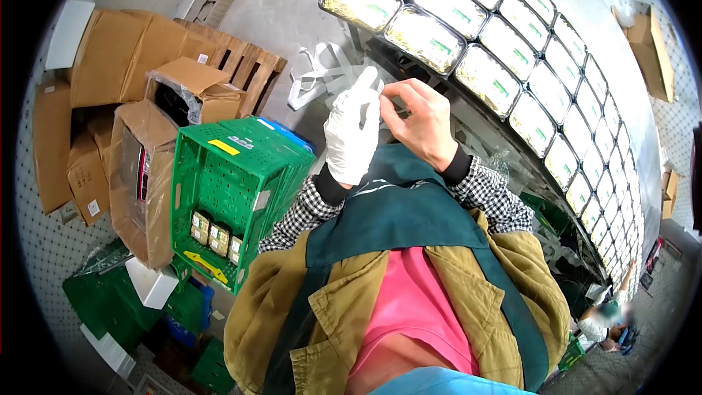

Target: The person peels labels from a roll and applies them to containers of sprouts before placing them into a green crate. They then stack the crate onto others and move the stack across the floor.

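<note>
My left hand (352, 135) is in a white glove, raised in front of my apron. Its fingers stretch upward and it holds nothing I can see. Close beside it is my right hand (422, 118), bare, with thumb and index finger brought together near the gloved fingers. Whatever is in that pinch, if anything, is too small to make out. White strips (311, 84) of strapping or plastic show just beyond the glove, lower down by the floor. The dark green apron (395, 208) is right below both wrists.
Rows of black trays with clear tops (424, 36) cover the long table on the right. A green crate (245, 157) with several small packs stands left, beside cardboard boxes (110, 51) and a wooden pallet (256, 66). Another person (607, 314) is at the far lower right.
</note>
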A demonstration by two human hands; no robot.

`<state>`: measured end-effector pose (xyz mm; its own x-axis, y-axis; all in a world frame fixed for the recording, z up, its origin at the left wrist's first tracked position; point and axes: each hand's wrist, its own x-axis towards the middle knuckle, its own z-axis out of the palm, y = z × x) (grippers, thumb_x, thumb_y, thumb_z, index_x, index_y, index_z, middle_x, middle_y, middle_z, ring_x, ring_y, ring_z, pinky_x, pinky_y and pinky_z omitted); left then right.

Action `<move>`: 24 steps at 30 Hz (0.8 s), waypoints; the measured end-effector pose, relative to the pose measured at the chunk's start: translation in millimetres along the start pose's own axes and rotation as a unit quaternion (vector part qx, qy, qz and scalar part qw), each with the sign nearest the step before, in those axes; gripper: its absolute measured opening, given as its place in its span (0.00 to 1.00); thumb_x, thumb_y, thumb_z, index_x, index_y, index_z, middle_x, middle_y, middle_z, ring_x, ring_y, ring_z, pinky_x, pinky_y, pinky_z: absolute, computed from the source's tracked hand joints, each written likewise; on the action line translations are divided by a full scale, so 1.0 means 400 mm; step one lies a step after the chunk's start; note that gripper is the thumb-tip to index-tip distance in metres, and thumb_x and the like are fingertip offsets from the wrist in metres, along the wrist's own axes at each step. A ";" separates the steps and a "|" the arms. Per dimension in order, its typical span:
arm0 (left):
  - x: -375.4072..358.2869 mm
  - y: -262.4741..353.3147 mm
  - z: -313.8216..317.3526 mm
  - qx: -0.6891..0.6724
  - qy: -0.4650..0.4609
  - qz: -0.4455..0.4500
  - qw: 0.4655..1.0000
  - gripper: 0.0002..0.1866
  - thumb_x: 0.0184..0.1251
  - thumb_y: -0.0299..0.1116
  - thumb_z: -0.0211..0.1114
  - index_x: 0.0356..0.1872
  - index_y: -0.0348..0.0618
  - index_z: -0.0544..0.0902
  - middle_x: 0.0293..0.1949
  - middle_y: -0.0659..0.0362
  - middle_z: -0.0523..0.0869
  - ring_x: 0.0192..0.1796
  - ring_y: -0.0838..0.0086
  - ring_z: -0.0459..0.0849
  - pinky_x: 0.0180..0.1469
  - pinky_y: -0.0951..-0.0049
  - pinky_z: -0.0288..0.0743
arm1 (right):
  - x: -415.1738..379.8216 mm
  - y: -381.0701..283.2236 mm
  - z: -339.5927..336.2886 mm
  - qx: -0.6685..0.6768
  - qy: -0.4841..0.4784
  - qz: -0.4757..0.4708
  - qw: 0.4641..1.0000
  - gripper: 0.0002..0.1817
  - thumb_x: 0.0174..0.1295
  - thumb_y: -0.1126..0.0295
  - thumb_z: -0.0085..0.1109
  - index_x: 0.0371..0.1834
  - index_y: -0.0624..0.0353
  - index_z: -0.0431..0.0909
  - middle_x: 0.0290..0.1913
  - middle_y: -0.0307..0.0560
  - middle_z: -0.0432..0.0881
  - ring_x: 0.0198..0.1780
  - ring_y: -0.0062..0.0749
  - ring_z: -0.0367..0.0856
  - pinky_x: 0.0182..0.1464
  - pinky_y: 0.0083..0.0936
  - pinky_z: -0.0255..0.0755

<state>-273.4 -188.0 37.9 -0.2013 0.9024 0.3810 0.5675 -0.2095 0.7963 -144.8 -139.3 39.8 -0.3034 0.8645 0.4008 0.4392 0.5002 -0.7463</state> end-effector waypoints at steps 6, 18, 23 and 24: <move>0.007 0.000 -0.011 -0.063 -0.024 -0.092 0.993 0.19 0.62 0.23 0.60 0.56 0.39 0.75 0.41 0.57 0.82 0.38 0.76 0.80 0.41 0.77 0.74 | -0.009 0.005 0.000 0.084 -0.065 0.128 0.986 0.04 0.53 0.73 0.60 0.32 0.60 0.79 0.28 0.42 0.81 0.25 0.27 0.78 0.30 0.21 0.72; -0.006 -0.044 0.010 -0.520 -0.005 -0.334 0.786 0.23 0.64 0.23 0.56 0.60 0.28 0.67 0.34 0.57 0.83 0.36 0.78 0.80 0.41 0.79 0.74 | -0.012 0.031 -0.021 0.432 -0.155 0.332 0.824 0.08 0.64 0.68 0.53 0.37 0.62 0.77 0.29 0.33 0.76 0.29 0.10 0.69 0.29 0.11 0.63; 0.013 -0.018 -0.012 -0.339 0.047 -0.270 0.900 0.21 0.62 0.20 0.58 0.58 0.33 0.71 0.37 0.57 0.84 0.39 0.78 0.81 0.44 0.79 0.74 | 0.010 0.025 -0.054 0.166 -0.059 0.111 0.978 0.10 0.58 0.71 0.60 0.43 0.58 0.79 0.34 0.37 0.77 0.28 0.17 0.71 0.29 0.15 0.67; 0.008 -0.013 -0.005 -0.321 0.046 -0.251 0.912 0.22 0.61 0.19 0.59 0.58 0.34 0.71 0.37 0.57 0.84 0.40 0.79 0.81 0.44 0.79 0.74 | 0.020 -0.004 -0.064 0.081 -0.055 0.061 0.993 0.13 0.52 0.74 0.63 0.42 0.55 0.80 0.36 0.41 0.78 0.29 0.23 0.75 0.30 0.17 0.70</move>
<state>-278.8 -184.6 36.0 -0.3910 0.9157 -0.0925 -0.1925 0.0169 0.9812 -126.4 -131.9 57.7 -0.3504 0.9028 0.2494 0.3381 0.3702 -0.8652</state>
